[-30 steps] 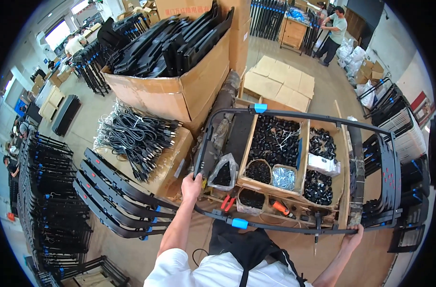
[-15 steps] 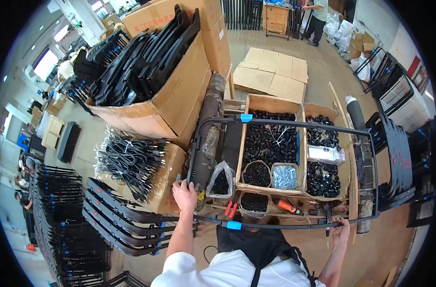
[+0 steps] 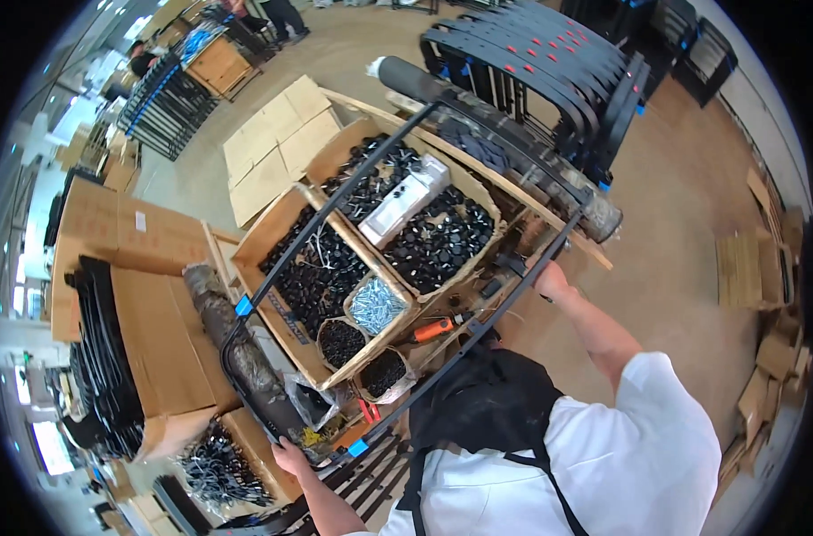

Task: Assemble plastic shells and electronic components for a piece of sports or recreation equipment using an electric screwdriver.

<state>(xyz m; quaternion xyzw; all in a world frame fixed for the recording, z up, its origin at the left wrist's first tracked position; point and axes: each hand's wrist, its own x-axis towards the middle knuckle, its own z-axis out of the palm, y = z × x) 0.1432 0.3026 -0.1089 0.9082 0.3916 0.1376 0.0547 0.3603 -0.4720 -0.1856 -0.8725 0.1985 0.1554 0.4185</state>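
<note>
Since the earlier frames the whole scene has swung round in the head view: the boxes of parts that lay square ahead now run on a slant from lower left to upper right, and the stack of curved black frames (image 3: 558, 76) stands at the top rather than at the left.

Only one view shows this moment, the head camera looking down. A large rectangular frame of black tube (image 3: 335, 205) with blue tape at two corners lies slanted over the open cardboard boxes (image 3: 272, 241), which stand packed close on the tabletop (image 3: 594, 255) so that small black parts, a bag of bright screws (image 3: 375, 304) and a white carton (image 3: 404, 198) are all within reach.

The left hand (image 3: 290, 457) is closed round the near left corner of the tube frame, beside a dark wrapped roll (image 3: 232, 344) and above a heap of black bent wire parts (image 3: 214, 464). The right hand (image 3: 551, 279) grips the frame's right side, fingers wrapped about the tube. Held thus at two far-apart points, the wide frame appears steadied level above the boxes rather than resting in them, though whether it touches their rims cannot be told.

An orange-handled tool (image 3: 435, 329) lies between the boxes and the person's dark apron. A tall carton at left (image 3: 147, 295) holds more black curved pieces on end.
</note>
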